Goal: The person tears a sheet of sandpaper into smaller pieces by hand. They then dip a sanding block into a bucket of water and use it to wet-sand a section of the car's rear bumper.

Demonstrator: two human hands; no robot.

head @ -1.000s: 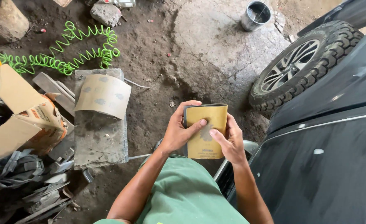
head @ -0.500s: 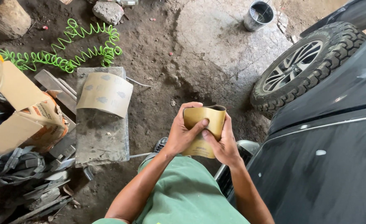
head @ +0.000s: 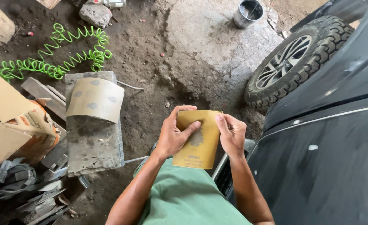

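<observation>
Here, the left hand (head: 173, 135) and the right hand (head: 232, 135) are gripping 1 yellowish sheet of sandpaper (head: 197, 141) between them, each pinching a side edge with thumb over the face, holding it up in front of the green shirt (head: 188, 196). Just to the right, the dark car body (head: 330, 158) and its tyre (head: 294, 62) are standing on the dirt floor. To the left, another sandpaper sheet (head: 95, 99) is lying on a concrete block (head: 94, 137), near a cardboard box (head: 15, 125) and a green coiled hose (head: 55, 60), with a metal bucket (head: 248, 12) far ahead.
</observation>
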